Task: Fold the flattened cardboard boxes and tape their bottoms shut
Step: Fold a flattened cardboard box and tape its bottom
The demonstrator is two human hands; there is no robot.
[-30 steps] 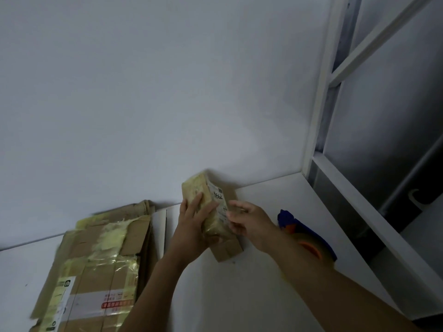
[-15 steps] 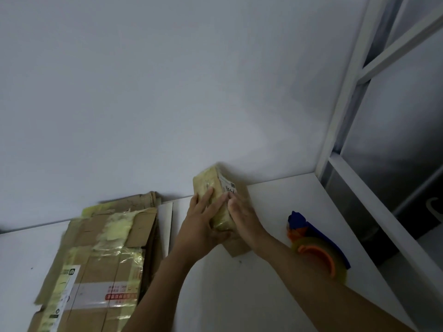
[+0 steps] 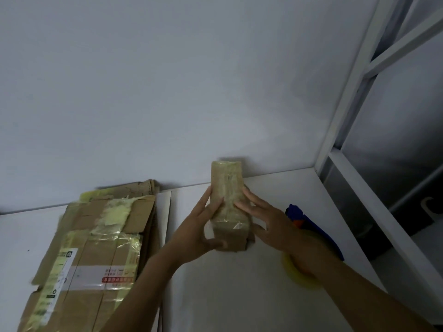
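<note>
L hand [image 3: 199, 233] grips small box [image 3: 226, 188] mid frame, thumb curled under. R hand [image 3: 266, 224] presses flat fingers on its side. Flat boxes [image 3: 96, 248] lower left.

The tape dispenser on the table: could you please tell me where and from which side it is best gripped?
Probably by the blue handle of the tape dispenser, from above and the right, with the right hand, now touching the small box beside it. The long handle lies uncovered, while the right forearm hides most of the yellow roll.
</note>
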